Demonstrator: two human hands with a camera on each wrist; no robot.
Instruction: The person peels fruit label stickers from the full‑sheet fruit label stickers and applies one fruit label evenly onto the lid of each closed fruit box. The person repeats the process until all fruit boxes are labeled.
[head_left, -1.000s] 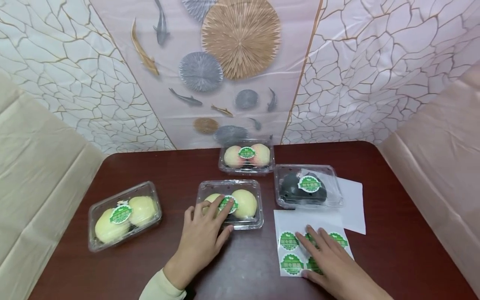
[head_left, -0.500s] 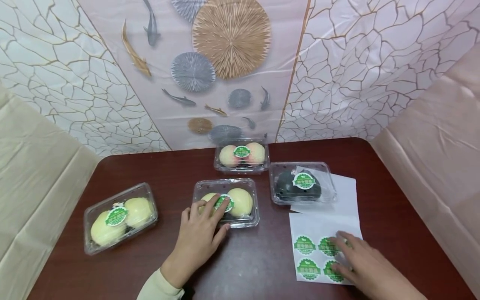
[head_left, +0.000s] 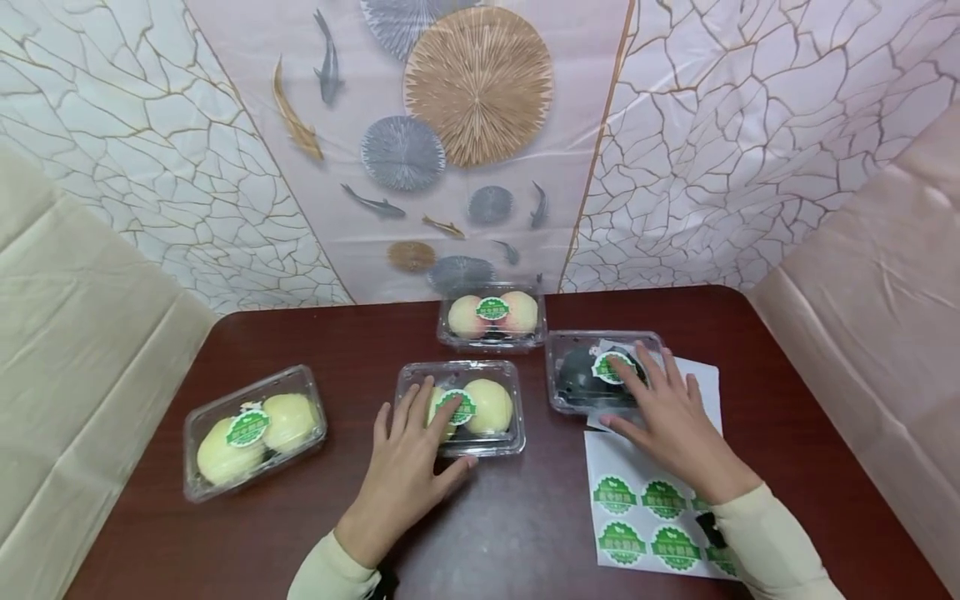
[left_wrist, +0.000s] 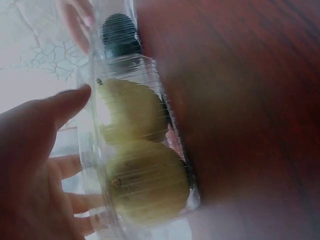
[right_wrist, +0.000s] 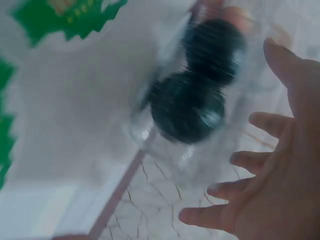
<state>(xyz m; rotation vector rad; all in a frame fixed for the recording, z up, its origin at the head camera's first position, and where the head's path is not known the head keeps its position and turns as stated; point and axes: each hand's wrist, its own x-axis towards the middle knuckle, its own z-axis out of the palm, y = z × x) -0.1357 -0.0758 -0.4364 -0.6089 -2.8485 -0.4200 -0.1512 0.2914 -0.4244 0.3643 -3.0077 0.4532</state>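
Spread, nearly straight fingers of my left hand [head_left: 408, 467] rest over the lid of a clear clamshell box [head_left: 498, 448]. Two pale yellow-green round fruits [head_left: 489, 407] lie inside, one partly hidden by the fingers. The box's green round label [head_left: 462, 407] is partly covered. My right hand [head_left: 675, 425] is spread over another clamshell box [head_left: 570, 407], its index finger at the green label [head_left: 606, 369]. Dark green round fruits [right_wrist: 190, 107] are inside. Whether that hand touches the lid, I cannot tell. Below the wrist lies a white sheet of green labels [head_left: 621, 460].
A third clamshell box [head_left: 197, 490] with two yellow-green fruits and a label stands angled at the left. Farther back is one [head_left: 450, 340] with pink-tinged fruits. Another white paper [head_left: 705, 392] lies under the dark-fruit box. The dark red table [head_left: 487, 525] meets a patterned backdrop.
My right hand has moved forward from the label sheet to the dark-fruit box. The sheet has shifted right. My left hand stays on its box, its fingers slightly shifted.
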